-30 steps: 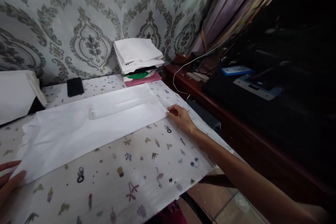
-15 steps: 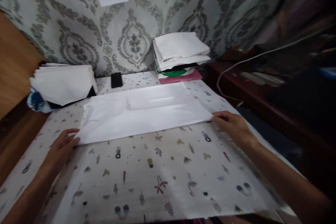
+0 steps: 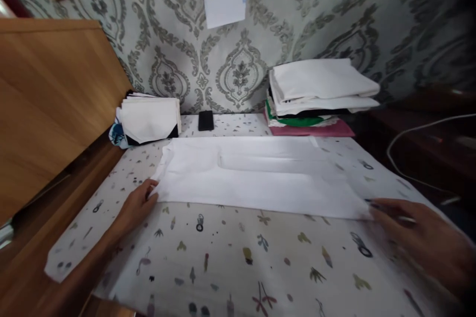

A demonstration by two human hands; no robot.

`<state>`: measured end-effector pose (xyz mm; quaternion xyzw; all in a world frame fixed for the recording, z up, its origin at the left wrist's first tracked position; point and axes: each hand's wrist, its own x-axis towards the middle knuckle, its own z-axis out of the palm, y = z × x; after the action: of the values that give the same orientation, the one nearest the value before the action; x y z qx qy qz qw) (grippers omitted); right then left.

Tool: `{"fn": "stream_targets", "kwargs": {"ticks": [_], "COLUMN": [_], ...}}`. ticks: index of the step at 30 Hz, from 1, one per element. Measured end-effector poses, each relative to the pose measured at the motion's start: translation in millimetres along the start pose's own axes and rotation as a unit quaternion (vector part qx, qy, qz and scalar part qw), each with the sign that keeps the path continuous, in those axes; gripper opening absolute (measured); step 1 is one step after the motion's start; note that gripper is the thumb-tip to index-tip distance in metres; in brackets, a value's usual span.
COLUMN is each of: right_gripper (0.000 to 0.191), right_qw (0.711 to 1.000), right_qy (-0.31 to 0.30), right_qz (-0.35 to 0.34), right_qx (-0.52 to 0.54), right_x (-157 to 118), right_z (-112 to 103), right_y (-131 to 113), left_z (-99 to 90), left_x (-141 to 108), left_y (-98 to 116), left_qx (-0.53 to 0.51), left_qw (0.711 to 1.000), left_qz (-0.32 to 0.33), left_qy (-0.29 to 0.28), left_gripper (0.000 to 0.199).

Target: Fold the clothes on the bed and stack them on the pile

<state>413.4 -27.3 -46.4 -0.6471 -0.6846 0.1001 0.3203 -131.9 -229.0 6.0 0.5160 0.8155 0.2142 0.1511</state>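
A folded white garment point(image 3: 260, 188) lies lengthwise across the patterned sheet, with creases and a raised fold along its middle. My left hand point(image 3: 139, 203) pinches its near left corner, thumb and fingers closed on the fabric. At the opposite end, my right hand point(image 3: 412, 228) grips the near right corner; this hand is slightly blurred. Between the two hands the near edge runs almost straight. What kind of garment it is, I cannot tell.
Behind the garment, a stack of folded clothes point(image 3: 320, 84) stands at the back right and a smaller folded pile point(image 3: 150, 119) at the back left. A black phone point(image 3: 206, 121) lies between them. A wooden panel point(image 3: 55, 99) borders the left; a white cable point(image 3: 409, 131) hangs at right.
My view has turned left, so everything sits further right in the picture. Both hands still hold the garment's near corners.
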Motion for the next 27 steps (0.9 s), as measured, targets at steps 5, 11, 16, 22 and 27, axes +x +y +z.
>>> {"fn": "stream_targets", "kwargs": {"ticks": [5,11,16,22,27], "right_gripper": [0.034,0.036,0.042,0.051,0.053], "right_qw": [0.988,0.852,0.797,0.782,0.779], "right_qy": [-0.025,-0.244,-0.295,-0.329,-0.322], "right_qz": [-0.111,-0.445,-0.522,-0.53,-0.537], "right_qx": [0.103,0.128,0.073,0.01,0.004], "right_x": [5,-10,-33,-43,-45], "right_z": [31,127,171,186,187], "right_y": [-96,-248,-303,-308,-306], "left_z": [-8.5,-16.9,-17.9,-19.1,-21.6], "left_x": [0,14,23,17,11], "left_y": [6,-9,-25,-31,-19], "left_qx": [0.028,-0.12,-0.202,-0.101,0.084], "left_qw": [0.999,0.99,0.974,0.992,0.996], "left_qz": [-0.014,-0.035,-0.077,-0.055,-0.014], "left_qy": [-0.014,-0.063,-0.063,-0.057,0.024], "left_gripper": [0.037,0.036,0.04,0.037,0.03]}}
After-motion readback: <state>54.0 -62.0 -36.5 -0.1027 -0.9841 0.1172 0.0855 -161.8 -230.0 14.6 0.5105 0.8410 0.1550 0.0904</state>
